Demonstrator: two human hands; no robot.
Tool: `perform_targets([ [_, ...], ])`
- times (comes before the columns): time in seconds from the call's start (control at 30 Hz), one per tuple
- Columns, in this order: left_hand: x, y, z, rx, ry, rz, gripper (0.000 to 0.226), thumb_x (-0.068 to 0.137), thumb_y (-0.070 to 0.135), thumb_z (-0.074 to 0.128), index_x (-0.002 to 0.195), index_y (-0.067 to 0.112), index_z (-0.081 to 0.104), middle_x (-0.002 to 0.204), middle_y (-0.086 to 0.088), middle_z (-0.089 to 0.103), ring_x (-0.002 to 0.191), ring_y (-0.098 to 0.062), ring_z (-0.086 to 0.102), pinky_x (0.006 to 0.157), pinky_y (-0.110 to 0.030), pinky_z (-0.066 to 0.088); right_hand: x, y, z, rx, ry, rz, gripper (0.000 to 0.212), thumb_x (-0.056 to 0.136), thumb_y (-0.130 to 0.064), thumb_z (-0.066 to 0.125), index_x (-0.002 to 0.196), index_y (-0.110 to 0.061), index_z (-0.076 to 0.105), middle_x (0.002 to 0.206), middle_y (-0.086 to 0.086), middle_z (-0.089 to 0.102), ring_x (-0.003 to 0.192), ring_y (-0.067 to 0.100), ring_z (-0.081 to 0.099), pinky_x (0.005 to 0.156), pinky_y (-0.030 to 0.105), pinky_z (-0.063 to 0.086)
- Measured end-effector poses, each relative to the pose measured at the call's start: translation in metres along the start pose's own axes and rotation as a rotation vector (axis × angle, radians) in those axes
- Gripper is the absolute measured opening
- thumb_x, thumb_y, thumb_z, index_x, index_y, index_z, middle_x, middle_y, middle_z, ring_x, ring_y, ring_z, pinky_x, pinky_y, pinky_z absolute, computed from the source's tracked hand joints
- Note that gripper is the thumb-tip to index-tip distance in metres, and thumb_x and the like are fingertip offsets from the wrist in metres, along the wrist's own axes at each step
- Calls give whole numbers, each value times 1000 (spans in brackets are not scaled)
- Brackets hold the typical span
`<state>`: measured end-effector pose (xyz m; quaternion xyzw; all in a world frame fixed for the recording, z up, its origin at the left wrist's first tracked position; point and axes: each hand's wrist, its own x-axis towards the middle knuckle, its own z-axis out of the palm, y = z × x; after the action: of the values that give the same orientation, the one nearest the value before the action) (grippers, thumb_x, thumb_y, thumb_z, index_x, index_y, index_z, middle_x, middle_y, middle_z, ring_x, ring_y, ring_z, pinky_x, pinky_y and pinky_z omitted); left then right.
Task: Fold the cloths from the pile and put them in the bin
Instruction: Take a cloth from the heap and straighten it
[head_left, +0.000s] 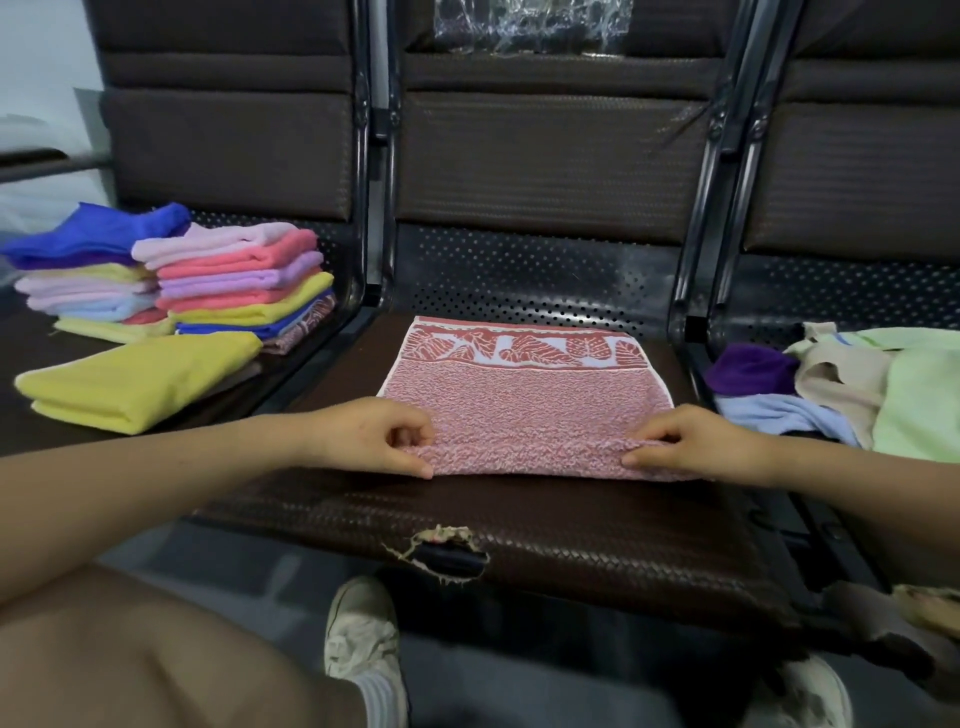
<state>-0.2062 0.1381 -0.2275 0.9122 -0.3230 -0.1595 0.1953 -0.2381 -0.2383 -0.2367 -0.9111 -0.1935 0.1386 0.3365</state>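
Observation:
A pink patterned towel (524, 400) with a leaf border at its far end lies flat on the middle brown seat (545, 525). My left hand (374, 439) pinches the towel's near left corner. At the near right corner my right hand (696, 441) pinches the same folded edge. An unfolded pile of cloths (852, 389), purple, beige, light blue and green, lies on the right seat. Stacks of folded cloths (228, 280) in many colours stand on the left seat, with a folded yellow cloth (140, 379) in front of them. No bin is in view.
Dark metal armrests (363, 291) separate the three seats. The middle seat's front edge has a torn hole (441, 551). My knee and white shoes (363, 629) are below the seat. Crinkled clear plastic (530, 26) hangs on the backrest.

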Motion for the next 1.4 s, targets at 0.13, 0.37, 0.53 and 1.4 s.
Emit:
perform_targets([
  [0.13,-10,-15,-6,71,48,73,76,66,83,49,95,14,65,89,4,57,84,-6,52,81,-22,43,-7,7,-3,18,61,-28,68,68,-74,61,69,-6,63,69,2,55,66,7,52,68,25,43],
  [0.37,-25,-3,-17,-157,194,26,67,73,82,43,91,20,60,80,5,59,75,0,51,72,-19,42,-19,-10,-10,59,90,20,71,78,-74,47,85,-4,59,78,3,61,75,8,54,80,42,46],
  [0.53,-32,14,-39,-421,117,-26,59,68,71,62,93,19,71,93,2,70,85,-2,64,75,-11,46,-30,-23,-27,299,-101,195,75,74,-60,68,108,7,63,111,23,65,92,21,62,92,39,47],
  [1.4,50,-51,-25,-200,305,-750,22,88,20,63,107,8,64,111,-10,64,106,-24,59,91,-29,43,56,9,-38,-122,113,652,42,83,-48,68,88,-7,62,90,7,65,78,19,65,50,25,51],
])
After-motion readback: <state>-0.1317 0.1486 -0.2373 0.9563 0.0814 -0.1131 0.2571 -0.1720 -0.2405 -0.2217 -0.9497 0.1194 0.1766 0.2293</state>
